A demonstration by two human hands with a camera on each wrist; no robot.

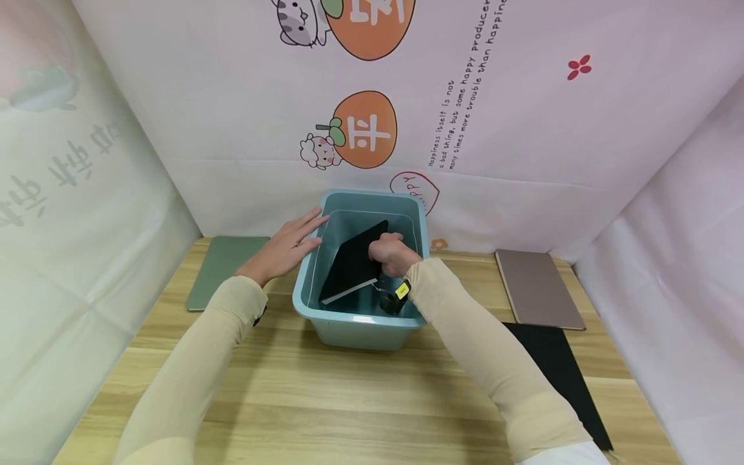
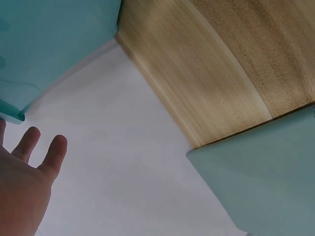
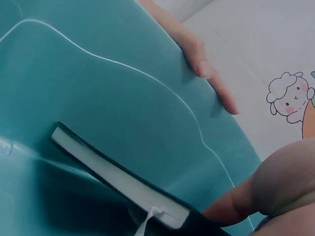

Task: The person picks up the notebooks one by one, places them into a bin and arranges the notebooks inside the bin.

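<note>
A black notebook (image 1: 353, 261) with white page edges leans at a slant inside a blue-green plastic bin (image 1: 360, 332). My right hand (image 1: 395, 254) reaches into the bin and grips the notebook by its right side. In the right wrist view the page block (image 3: 118, 179) shows, with a pale ribbon (image 3: 150, 219) hanging from it. Fingers extended, my left hand (image 1: 285, 248) rests against the bin's left rim. The left wrist view shows part of that hand (image 2: 24, 187) beside the bin wall.
A green notebook (image 1: 223, 274) lies on the wooden table (image 1: 343, 407) left of the bin. To the right lie a brownish-pink notebook (image 1: 540, 289) and a flat black item (image 1: 558, 368), partly under my right forearm. Printed white cloth (image 1: 494, 123) hangs behind and at both sides.
</note>
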